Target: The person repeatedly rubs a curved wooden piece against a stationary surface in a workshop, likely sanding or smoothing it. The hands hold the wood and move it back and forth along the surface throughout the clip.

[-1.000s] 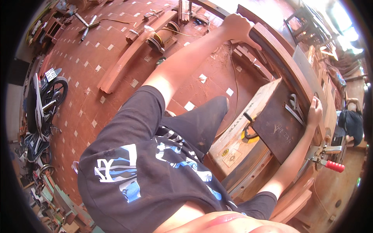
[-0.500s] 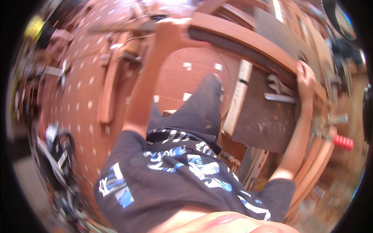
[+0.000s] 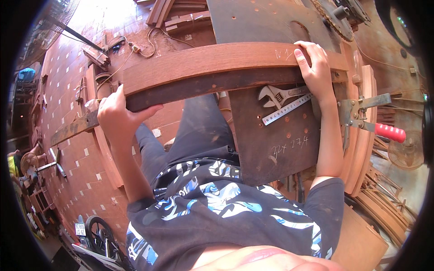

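A long reddish wooden board (image 3: 203, 58) lies along a dark, slightly curved wooden jig (image 3: 203, 85), spanning in front of me. My left hand (image 3: 118, 112) is closed around the jig near the board's left end, its thumb stretched along the near side. Beyond that hand, a tapered end of dark wood (image 3: 74, 128) sticks out to the left. My right hand (image 3: 315, 72) grips the board near its right end, fingers over the top. Right of my forearm is a toggle clamp (image 3: 355, 113) with a red handle (image 3: 391, 132).
On the dark metal table (image 3: 257, 153) lie an adjustable wrench (image 3: 275, 95) and a steel ruler (image 3: 287, 110). A toothed circular blade (image 3: 333, 20) stands at the far right. Wood pieces (image 3: 187, 22) and a cable (image 3: 151, 47) lie on the tiled floor. A motorbike (image 3: 99, 235) is at lower left.
The board's left end has swung left and nearer with my left hand, so the board now lies more level across. My right hand stays on its right end. The view has turned too.
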Demonstrator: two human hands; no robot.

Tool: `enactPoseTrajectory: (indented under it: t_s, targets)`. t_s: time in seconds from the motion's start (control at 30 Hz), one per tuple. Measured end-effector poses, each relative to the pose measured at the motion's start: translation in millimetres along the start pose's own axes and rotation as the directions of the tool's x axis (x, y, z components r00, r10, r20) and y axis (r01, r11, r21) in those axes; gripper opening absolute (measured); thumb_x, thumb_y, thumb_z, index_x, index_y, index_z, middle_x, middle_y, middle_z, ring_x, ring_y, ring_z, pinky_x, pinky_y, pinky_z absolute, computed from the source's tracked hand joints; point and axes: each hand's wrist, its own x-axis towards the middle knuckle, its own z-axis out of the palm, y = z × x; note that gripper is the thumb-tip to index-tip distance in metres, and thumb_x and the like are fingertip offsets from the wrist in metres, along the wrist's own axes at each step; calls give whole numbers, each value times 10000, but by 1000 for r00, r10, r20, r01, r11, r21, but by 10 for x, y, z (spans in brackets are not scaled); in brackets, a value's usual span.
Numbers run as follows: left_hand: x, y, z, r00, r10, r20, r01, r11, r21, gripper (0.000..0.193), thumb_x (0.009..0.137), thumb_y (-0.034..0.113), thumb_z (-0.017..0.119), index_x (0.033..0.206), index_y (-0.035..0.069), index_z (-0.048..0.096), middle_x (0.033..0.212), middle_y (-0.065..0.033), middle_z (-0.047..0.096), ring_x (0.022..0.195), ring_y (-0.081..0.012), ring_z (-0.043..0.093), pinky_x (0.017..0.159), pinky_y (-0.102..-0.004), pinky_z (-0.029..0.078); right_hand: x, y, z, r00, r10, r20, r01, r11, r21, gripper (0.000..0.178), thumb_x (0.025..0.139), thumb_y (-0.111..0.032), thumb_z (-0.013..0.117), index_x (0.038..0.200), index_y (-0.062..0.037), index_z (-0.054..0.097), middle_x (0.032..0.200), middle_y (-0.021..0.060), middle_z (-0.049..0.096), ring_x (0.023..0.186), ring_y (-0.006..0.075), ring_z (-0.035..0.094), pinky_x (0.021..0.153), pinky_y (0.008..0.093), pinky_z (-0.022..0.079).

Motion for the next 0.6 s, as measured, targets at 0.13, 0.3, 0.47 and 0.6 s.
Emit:
enactPoseTrajectory:
  t_s: [0.13,0.3,0.47,0.6]
  targets:
    - [-1,-11,-10,1000,2,-24,-2,1000,-11,942,462,703,907,1028,-29,730,780,-143,705,714,-329,689,696,-402,560,5,-13,3,1000,7,1,-7,1000,-4,296,995,-322,621,1107,-59,700,1126,117,700,1143,327,604,1110,434,386]
    - [22,-86,19,1000,-1,-26,2,1000,23,1004,420,752,894,997,-54,734,744,-167,694,685,-323,690,658,-408,561,17,-50,-12,1000,-1,-28,0,1000,-21,279,989,-318,620,1084,-68,698,1093,102,707,1107,305,620,1102,432,389]
    - [135,-121,114,1000,4,10,-4,999,45,1016,451,789,870,991,-61,739,713,-169,685,645,-316,691,622,-395,562,146,56,102,997,-24,-76,21,999,-45,278,984,-337,609,1066,-92,713,1107,79,707,1129,280,621,1106,416,393]
    - [353,-247,306,998,50,-37,-47,996,71,1044,483,828,829,1038,-51,740,695,-153,685,639,-305,700,609,-383,561,348,238,287,985,-20,-171,11,999,-51,296,968,-349,634,1117,-113,731,1269,75,643,1253,282,560,1100,425,413]
